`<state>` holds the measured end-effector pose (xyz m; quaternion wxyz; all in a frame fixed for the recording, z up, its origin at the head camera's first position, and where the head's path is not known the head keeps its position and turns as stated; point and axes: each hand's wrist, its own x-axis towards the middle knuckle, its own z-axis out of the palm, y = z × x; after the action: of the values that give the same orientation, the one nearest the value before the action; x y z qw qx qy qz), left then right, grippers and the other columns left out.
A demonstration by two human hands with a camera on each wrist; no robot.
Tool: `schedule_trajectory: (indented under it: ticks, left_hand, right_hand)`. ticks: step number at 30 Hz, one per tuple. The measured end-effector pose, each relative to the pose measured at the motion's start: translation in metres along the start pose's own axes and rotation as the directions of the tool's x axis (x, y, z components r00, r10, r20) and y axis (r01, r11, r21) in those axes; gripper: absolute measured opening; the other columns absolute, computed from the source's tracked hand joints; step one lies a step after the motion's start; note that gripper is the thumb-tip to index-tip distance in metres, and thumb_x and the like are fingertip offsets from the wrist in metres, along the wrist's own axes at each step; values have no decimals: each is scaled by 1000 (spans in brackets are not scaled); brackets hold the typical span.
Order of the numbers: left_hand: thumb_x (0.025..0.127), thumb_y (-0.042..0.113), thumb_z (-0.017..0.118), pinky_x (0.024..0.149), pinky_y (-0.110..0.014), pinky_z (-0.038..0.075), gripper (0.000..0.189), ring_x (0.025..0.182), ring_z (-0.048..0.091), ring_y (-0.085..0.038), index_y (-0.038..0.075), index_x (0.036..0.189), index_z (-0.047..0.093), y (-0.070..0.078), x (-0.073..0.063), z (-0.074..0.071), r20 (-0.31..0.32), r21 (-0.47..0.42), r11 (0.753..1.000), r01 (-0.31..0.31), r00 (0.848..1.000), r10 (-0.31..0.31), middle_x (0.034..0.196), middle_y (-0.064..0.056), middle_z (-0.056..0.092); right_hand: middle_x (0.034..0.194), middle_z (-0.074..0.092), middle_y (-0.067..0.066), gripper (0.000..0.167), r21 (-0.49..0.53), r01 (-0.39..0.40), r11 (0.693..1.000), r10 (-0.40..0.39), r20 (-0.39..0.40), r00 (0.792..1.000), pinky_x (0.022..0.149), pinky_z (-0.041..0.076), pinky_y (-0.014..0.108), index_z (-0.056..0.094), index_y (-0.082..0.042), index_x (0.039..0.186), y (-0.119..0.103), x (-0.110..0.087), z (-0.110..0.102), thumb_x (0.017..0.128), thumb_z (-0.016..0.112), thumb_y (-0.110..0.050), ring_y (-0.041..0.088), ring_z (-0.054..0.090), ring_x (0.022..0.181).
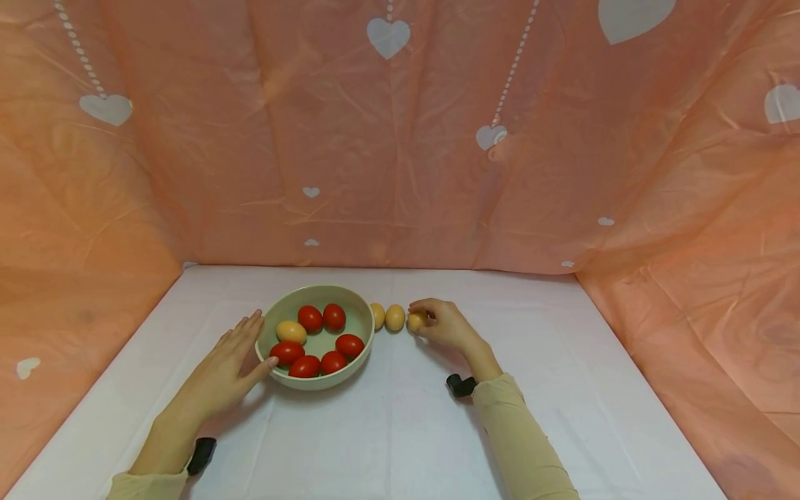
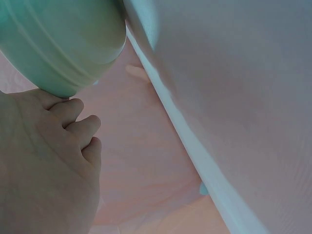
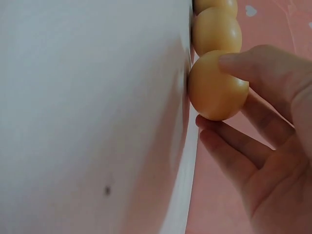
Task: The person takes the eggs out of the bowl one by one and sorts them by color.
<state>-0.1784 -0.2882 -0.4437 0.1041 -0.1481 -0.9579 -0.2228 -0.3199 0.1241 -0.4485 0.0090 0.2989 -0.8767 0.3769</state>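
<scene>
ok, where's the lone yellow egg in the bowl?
In the head view, the yellow egg lies inside the green bowl at its left side, between two red eggs, near the left hand.

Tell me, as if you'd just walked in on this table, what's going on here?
A person's right hand holds a glossy yellow egg-shaped piece between thumb and fingers, at the right end of a row; two matching yellow pieces sit beside it on the white-covered table. The left hand rests against the round pale-green bowl. Inside the bowl are six glossy red egg-shaped pieces and one yellow one.
</scene>
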Motion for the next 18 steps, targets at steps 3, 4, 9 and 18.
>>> schedule_trajectory:
  ticks: [3,4,9,18]
  left_hand:
    - [100,45,66,129,-54,14,87,153,25,-48,-4,162,28,0,0,0,0,-2,1000,1,1000,-1,169,-23,25]
    - [100,45,66,129,-55,15,87,153,25,-48,-4,161,28,0,0,0,-2,-2,1000,0,1000,0,169,-23,25]
    - [100,44,66,128,-56,16,87,152,26,-49,-4,161,28,1,0,0,-6,-2,1000,-3,1000,3,169,-23,26]
    - [101,43,66,128,-55,17,86,152,27,-49,-5,161,28,2,-1,-1,-25,8,1000,-15,1000,16,168,-23,27]
  right_hand:
    - [133,68,20,46,8,-5,1000,5,3,1000,103,56,49,70,3,128,-1,0,1,81,72,7,34,64,121]
    - [135,67,20,47,10,-2,1000,2,4,1000,103,55,49,70,3,128,-1,0,1,81,72,8,35,64,122]
    - [141,63,22,49,11,19,1000,-19,6,1000,106,54,50,68,5,129,-1,0,1,81,73,9,38,62,127]
    - [144,61,22,50,0,7,1000,-7,21,1000,111,49,51,67,5,131,0,0,1,82,74,9,40,59,131]
